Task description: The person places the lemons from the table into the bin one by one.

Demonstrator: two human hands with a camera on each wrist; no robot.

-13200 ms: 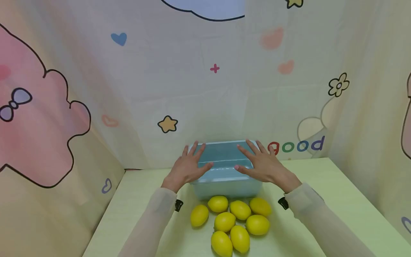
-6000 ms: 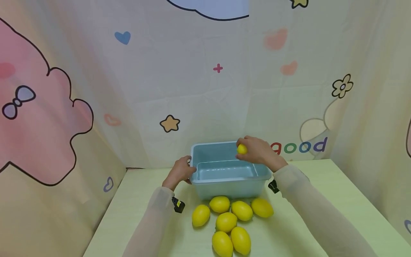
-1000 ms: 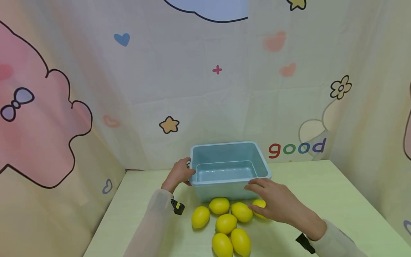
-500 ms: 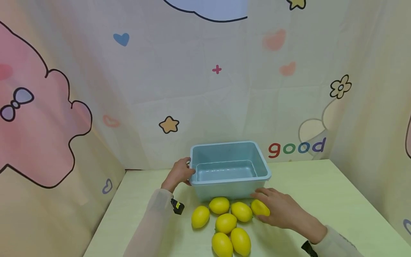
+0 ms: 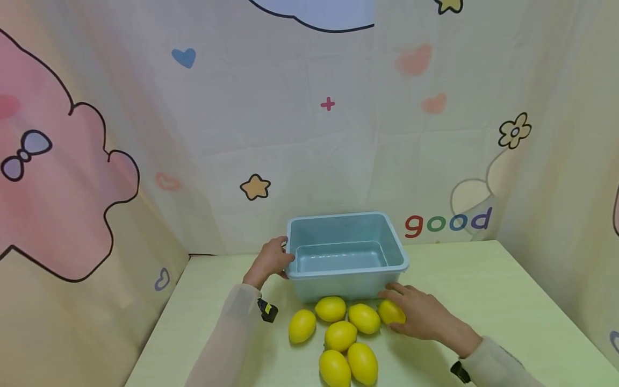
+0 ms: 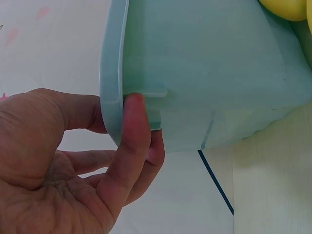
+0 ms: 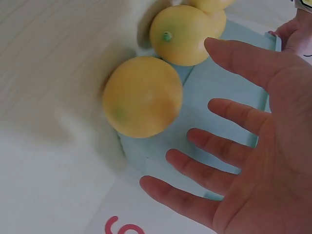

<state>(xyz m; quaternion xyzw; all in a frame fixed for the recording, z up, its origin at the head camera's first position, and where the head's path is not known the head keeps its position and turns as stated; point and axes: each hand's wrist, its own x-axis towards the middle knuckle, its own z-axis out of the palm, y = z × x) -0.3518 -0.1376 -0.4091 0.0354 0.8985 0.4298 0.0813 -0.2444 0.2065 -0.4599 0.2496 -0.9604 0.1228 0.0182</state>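
The right hand [image 5: 422,312] hides part of the rightmost lemon [image 5: 389,312] from me. Seen from the left wrist, the rim [image 6: 111,58] of the blue tub [image 6: 204,53] covers the left hand's [image 6: 73,195] thumb tip. I lose both sleeves [image 5: 223,333] below.

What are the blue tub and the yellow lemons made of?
The blue tub looks like smooth, slightly shiny plastic: its rim seems moulded in one piece and light glints inside.

The yellow lemons have smooth skins with a soft sheen, and one shows a green stem spot. They could be real fruit or plastic; I can't tell.
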